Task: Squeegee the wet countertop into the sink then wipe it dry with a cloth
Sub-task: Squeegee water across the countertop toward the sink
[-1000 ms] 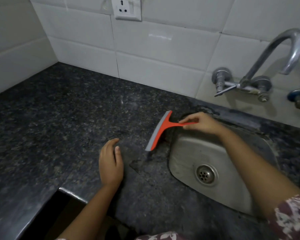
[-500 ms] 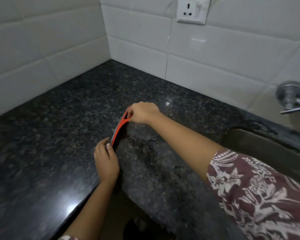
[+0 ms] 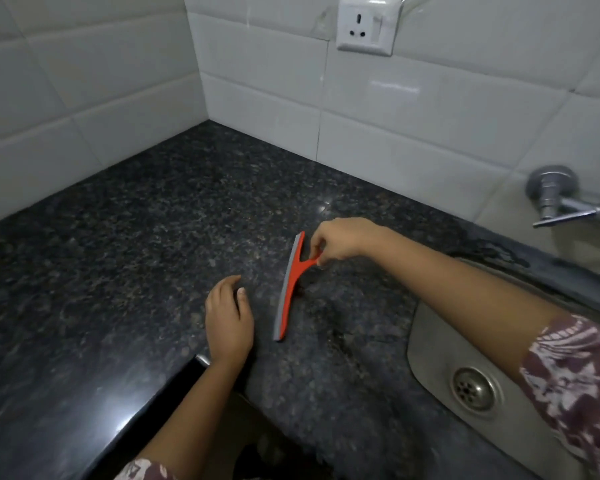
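here, my right hand (image 3: 340,241) pinches the red squeegee (image 3: 289,289) by its handle, blade on the dark counter (image 3: 136,254) left of the sink (image 3: 426,344), my left hand (image 3: 227,320) lies flat and empty beside it; squeegeeing looks underway, no cloth visible, drying remains.
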